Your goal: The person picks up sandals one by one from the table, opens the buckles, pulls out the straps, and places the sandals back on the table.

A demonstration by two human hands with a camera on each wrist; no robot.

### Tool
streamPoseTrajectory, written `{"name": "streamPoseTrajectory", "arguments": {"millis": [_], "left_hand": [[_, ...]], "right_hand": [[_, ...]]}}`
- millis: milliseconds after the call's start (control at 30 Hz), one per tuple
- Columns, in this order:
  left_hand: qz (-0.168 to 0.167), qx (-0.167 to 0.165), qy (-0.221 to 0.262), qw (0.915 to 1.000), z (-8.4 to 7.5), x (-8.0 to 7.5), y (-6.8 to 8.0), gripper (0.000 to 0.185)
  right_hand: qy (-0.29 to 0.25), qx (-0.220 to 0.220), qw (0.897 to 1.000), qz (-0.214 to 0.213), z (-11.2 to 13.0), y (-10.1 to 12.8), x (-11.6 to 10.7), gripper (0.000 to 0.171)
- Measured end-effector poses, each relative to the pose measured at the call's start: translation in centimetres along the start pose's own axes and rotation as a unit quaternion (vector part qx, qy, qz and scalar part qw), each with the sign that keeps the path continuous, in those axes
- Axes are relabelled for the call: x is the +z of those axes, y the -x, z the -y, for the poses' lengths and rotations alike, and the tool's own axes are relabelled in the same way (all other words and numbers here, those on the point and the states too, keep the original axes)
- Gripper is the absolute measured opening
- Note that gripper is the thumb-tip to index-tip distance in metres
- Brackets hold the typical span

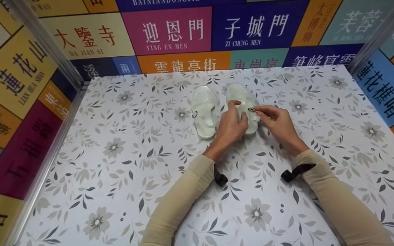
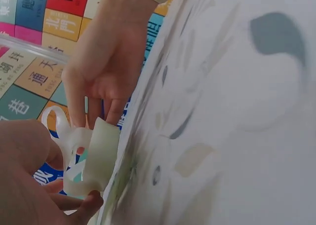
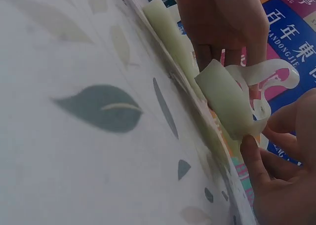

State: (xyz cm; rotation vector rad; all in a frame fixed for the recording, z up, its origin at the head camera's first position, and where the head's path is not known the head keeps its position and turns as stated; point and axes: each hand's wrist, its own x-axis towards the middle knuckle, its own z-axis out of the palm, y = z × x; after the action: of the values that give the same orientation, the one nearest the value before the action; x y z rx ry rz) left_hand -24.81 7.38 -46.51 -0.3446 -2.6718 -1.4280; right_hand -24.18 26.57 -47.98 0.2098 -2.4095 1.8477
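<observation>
Coloured sign panels (image 1: 173,30) with large Chinese characters line the walls across the top of the frame and down both sides, and a metal post (image 1: 44,42) runs along the corner at upper left. Below them spreads a white tablecloth (image 1: 115,191) printed with grey leaves and flowers. Two pale, glossy shoes sit side by side on it, just above the centre of the frame, toes towards the top.

The left shoe (image 1: 204,114) rests on the cloth near my left hand (image 1: 231,124). That hand holds the right shoe (image 1: 238,93), with its fingers bent over the upper from the left side. My right hand (image 1: 279,124) comes in from the right, and its thumb and forefinger pinch a thin strap (image 1: 255,118) beside a small dark-patterned buckle (image 1: 251,109). From the right wrist view, the back of the right shoe shows close up between my two hands, with a pale band looping up above it.

Beige sleeves (image 1: 186,191) cover my forearms, and black bands (image 1: 221,178) show at the wrists.
</observation>
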Motion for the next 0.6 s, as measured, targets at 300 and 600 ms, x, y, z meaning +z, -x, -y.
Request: {"name": "streamPoseTrajectory", "arguments": {"millis": [300,600], "left_hand": [[-0.008,0.011,0.024,0.9996,3.3,1.9,-2.3,0.043],[-0.008,0.009,0.026,0.9996,3.7,2.5,-1.9,0.042]], "right_hand": [[0.033,0.029,0.999,0.003,-0.8,-1.1,0.6,0.033],[0.005,0.04,0.999,0.025,-1.1,-1.0,0.5,0.034]]}}
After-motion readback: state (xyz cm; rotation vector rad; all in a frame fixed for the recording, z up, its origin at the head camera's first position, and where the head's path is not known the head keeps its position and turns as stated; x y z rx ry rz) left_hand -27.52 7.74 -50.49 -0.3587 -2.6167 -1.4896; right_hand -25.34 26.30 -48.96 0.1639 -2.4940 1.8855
